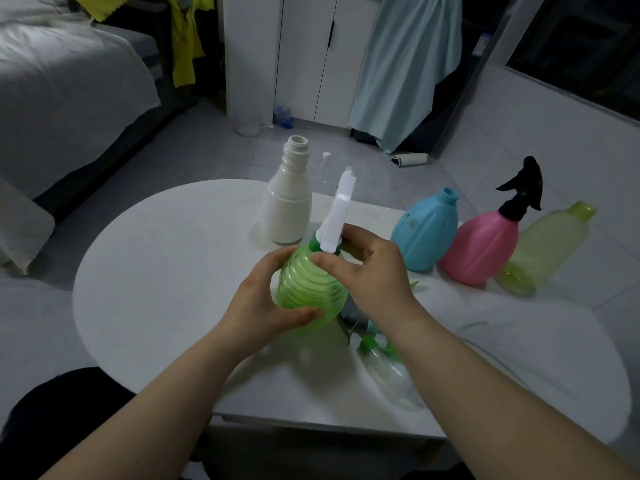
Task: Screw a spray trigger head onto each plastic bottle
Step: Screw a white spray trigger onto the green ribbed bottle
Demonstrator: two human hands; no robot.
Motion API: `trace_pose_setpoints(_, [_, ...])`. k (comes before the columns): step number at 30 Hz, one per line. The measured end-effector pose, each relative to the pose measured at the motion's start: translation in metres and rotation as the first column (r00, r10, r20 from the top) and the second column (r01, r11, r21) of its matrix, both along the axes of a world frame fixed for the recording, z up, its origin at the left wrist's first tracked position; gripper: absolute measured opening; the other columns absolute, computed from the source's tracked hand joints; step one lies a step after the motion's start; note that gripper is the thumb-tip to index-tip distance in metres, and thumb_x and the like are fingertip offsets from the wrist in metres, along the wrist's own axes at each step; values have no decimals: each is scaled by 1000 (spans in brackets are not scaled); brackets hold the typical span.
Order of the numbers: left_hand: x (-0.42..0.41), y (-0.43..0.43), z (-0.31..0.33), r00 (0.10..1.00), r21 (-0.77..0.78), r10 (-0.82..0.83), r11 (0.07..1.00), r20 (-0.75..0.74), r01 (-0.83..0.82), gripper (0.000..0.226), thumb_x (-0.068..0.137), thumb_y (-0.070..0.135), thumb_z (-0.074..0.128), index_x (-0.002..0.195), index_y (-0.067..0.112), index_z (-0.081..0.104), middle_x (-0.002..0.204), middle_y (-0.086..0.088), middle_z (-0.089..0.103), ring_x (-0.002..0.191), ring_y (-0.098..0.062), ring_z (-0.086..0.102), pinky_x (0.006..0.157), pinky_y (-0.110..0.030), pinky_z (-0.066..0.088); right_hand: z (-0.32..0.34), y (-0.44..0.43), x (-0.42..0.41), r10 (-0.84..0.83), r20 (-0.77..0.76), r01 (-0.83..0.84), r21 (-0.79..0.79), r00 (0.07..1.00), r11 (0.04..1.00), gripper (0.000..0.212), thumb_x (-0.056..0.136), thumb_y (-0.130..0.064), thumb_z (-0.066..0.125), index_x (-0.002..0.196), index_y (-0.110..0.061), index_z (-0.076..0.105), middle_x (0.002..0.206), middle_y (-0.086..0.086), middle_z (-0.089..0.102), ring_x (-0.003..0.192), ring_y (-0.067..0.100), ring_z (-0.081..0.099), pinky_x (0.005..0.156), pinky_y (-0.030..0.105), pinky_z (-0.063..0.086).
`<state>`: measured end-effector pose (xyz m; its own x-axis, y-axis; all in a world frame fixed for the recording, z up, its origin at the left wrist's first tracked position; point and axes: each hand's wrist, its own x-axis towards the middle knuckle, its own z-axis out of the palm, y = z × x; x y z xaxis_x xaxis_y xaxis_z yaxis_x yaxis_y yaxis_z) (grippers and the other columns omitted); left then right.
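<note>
My left hand [263, 303] grips the ribbed body of a green bottle [306, 289] held above the white table [156, 289]. My right hand [370, 268] is closed around the green collar at its neck, where a white spray trigger head [339, 209] sticks up. Behind stands a white bottle [289, 199] with an uncapped neck. To the right are a blue bottle [427, 232] without a head, a pink bottle [485, 247] carrying a black trigger head [523, 188], and a yellow-green bottle [550, 244] without a head.
A clear bottle [391, 375] with a green collar lies on the table under my right forearm. A small clear bottle [325, 168] shows behind the white one. A bed is at left, a white cabinet and a blue curtain at the back.
</note>
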<state>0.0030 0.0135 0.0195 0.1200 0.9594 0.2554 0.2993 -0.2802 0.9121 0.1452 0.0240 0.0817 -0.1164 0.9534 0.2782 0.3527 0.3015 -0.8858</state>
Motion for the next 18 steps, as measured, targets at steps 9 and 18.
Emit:
trace_pose_setpoints(9, [5, -3, 0, 999, -1, 32, 999, -12, -32, 75, 56, 11, 80, 119, 26, 42, 112, 10, 49, 103, -6, 45, 74, 9, 29, 5, -6, 1, -44, 33, 45, -26, 998, 999, 35, 66, -19, 74, 100, -17, 65, 89, -14, 62, 90, 0, 58, 83, 17, 45])
trace_pose_setpoints(18, [-5, -7, -6, 999, -17, 34, 999, 15, -34, 68, 69, 21, 71, 114, 49, 29, 121, 17, 39, 115, -1, 35, 79, 8, 25, 18, 3, 12, 65, 30, -63, -75, 997, 995, 28, 73, -13, 67, 83, -36, 54, 89, -19, 59, 90, 0, 57, 76, 13, 46])
